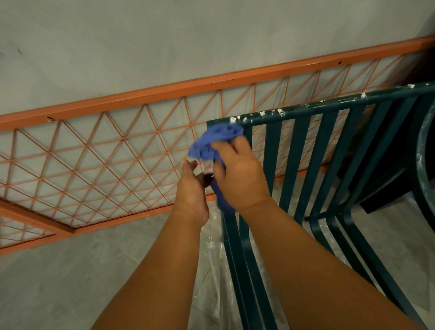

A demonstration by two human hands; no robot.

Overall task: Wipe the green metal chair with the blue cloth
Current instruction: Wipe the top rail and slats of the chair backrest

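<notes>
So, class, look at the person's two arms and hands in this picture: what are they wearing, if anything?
Nothing shows on either. The left hand and right hand are bare, without gloves, rings or a watch in view. Both forearms are uncovered down to the bottom edge of the picture, so no sleeve appears.

One chair [318, 153], one cloth [212, 142], two hands [238, 175]

A blue cloth [216, 142] is bunched above the hands, the slatted chair [320, 148] to their right is dark green flecked white, and an orange triangle-lattice panel [108, 146] stands behind against grey.
</notes>
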